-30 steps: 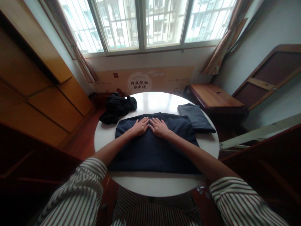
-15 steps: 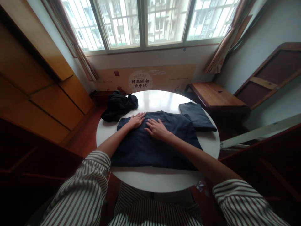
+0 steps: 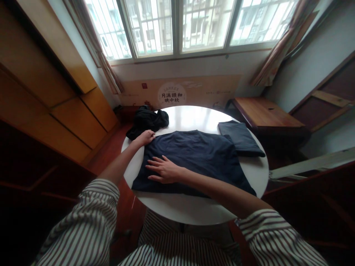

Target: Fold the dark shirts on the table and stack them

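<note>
A dark blue garment (image 3: 199,155), folded into a broad, nearly flat shape, lies across the round white table (image 3: 180,210). At its far left corner is my left hand (image 3: 145,137), fingers bent together and closed on the cloth's edge. My right hand (image 3: 165,170) rests palm down on the left part of the garment, with its fingers spread. Beyond my left hand sits a crumpled black garment (image 3: 149,118). A folded grey-blue garment (image 3: 241,138) lies at the table's right side, touching or close to the dark blue one.
A low wooden table (image 3: 269,112) stands behind on the right, near a leaning framed panel (image 3: 332,92). Wooden cabinets (image 3: 79,114) line the left side. A printed banner (image 3: 199,88) runs along the wall below the barred window (image 3: 205,26).
My left hand has slid left to the garment's far left corner, its fingers bending. My right hand has moved left and nearer to me over the cloth. The view has shifted slightly.
</note>
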{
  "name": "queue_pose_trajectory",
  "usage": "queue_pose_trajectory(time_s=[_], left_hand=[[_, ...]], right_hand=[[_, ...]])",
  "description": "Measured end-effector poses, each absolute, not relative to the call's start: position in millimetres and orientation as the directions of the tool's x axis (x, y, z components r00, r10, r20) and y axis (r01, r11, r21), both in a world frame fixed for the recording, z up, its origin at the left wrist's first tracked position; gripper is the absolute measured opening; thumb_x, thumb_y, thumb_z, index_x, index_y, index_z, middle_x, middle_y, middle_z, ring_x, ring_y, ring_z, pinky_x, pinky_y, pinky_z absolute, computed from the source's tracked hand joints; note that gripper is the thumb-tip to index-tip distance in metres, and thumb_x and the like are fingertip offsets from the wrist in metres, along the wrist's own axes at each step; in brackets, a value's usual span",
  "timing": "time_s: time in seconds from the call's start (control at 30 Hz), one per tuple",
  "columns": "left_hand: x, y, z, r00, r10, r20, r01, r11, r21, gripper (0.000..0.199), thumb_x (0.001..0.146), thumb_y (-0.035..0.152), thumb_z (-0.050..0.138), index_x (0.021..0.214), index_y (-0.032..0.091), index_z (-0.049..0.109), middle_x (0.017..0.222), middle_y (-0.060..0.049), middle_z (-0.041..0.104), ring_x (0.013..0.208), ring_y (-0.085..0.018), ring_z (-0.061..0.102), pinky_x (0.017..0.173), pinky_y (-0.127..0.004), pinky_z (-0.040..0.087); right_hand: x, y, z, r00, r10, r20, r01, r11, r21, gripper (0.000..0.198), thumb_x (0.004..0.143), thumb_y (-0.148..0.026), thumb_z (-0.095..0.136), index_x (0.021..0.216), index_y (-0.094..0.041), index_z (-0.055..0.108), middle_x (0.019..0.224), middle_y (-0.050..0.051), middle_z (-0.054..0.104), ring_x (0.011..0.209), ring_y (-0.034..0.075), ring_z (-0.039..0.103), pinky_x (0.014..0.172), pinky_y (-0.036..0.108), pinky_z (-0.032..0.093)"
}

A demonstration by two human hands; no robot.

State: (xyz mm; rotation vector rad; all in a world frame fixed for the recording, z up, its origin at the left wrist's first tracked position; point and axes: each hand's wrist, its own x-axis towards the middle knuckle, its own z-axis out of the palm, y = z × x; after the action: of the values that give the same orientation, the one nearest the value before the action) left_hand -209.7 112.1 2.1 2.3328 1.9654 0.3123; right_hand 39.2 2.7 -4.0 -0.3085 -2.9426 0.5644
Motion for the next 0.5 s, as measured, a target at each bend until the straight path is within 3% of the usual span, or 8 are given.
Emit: queue_pose_trajectory(time_s=[0.13, 0.27, 0.5], left_hand=[[-204, 111, 0, 0.155, 0.983, 0.097, 0.974, -0.168, 0.151, 0.028, 0.083, 0.019, 0.062, 0.108, 0.013, 0.072, 0.11, -0.014, 0.07, 0.106, -0.025, 0.065, 0.101, -0.033, 0.048], [-202, 116, 2, 0.16, 0.986, 0.035, 0.977, -0.163, 0.139, 0.023, 0.085, 0.018, 0.057, 0.099, 0.015, 0.076, 0.101, -0.011, 0.074, 0.097, -0.022, 0.068, 0.095, -0.027, 0.05], [-201, 123, 14, 0.106, 0.994, -0.002, 0.99, -0.106, 0.095, 0.023, 0.086, 0.017, 0.055, 0.095, 0.016, 0.077, 0.099, -0.01, 0.073, 0.096, -0.02, 0.067, 0.092, -0.024, 0.05]], right_hand=[[34, -13, -13, -0.977, 0.185, 0.101, 0.136, 0.918, -0.372, 0.072, 0.096, -0.064, 0.039, 0.153, -0.019, 0.037, 0.16, 0.012, 0.032, 0.149, 0.036, 0.022, 0.117, 0.066, 0.011], [40, -21, -20, -0.97, 0.202, 0.135, 0.144, 0.926, -0.35, 0.076, 0.096, -0.065, 0.04, 0.156, -0.02, 0.03, 0.162, 0.012, 0.026, 0.15, 0.034, 0.016, 0.119, 0.063, 0.006], [46, -32, -17, -0.986, 0.122, 0.116, 0.08, 0.945, -0.316, 0.069, 0.095, -0.069, 0.038, 0.153, -0.031, 0.037, 0.164, 0.01, 0.021, 0.151, 0.033, 0.015, 0.118, 0.063, 0.004]])
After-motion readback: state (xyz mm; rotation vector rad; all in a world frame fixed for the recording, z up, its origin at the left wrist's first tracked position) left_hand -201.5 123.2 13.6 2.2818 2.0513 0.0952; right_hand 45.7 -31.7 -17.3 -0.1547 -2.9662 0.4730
